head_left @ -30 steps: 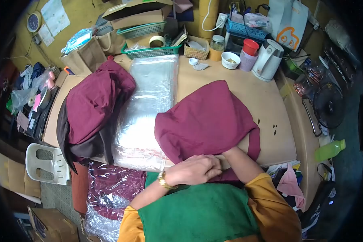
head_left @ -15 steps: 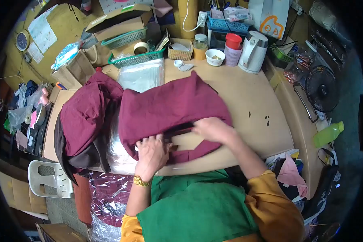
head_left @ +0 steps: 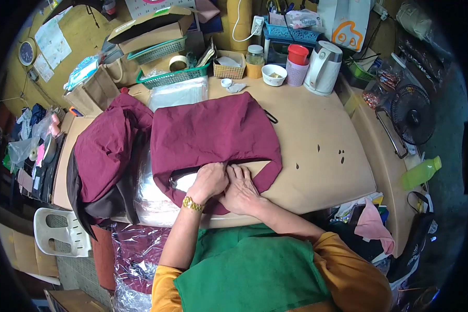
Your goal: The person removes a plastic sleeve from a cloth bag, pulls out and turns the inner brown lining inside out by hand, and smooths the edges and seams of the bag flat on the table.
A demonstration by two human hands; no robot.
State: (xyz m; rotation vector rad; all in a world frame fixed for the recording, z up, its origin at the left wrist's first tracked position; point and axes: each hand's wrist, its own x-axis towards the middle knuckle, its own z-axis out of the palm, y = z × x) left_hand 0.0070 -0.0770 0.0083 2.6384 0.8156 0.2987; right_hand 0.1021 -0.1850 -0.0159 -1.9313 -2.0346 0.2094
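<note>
A maroon garment (head_left: pixel 213 125) lies spread on the tabletop in front of me, its near edge gaping in a wide loop. My left hand (head_left: pixel 211 179), with a gold watch on the wrist, is closed on the upper rim of that opening. Beside it and touching it, my right hand (head_left: pixel 240 193) lies palm down with fingers stretched toward the same rim; the fingertips are partly hidden. Something white shows inside the opening, left of my left hand. A short black cord or loop (head_left: pixel 271 117) sticks out at the garment's right shoulder.
Another maroon garment with dark lining (head_left: pixel 106 156) is heaped on the left. Clear plastic bags (head_left: pixel 179 94) lie behind and under the work. Baskets (head_left: pixel 174 78), a jar (head_left: pixel 255 60), a bowl (head_left: pixel 274 75) and a white kettle (head_left: pixel 323 67) line the back. A green bottle (head_left: pixel 421 173) stands right.
My right hand has moved left from the garment's right side to beside my left hand. My left hand has shifted right and up to the rim. The garment lies flatter.
</note>
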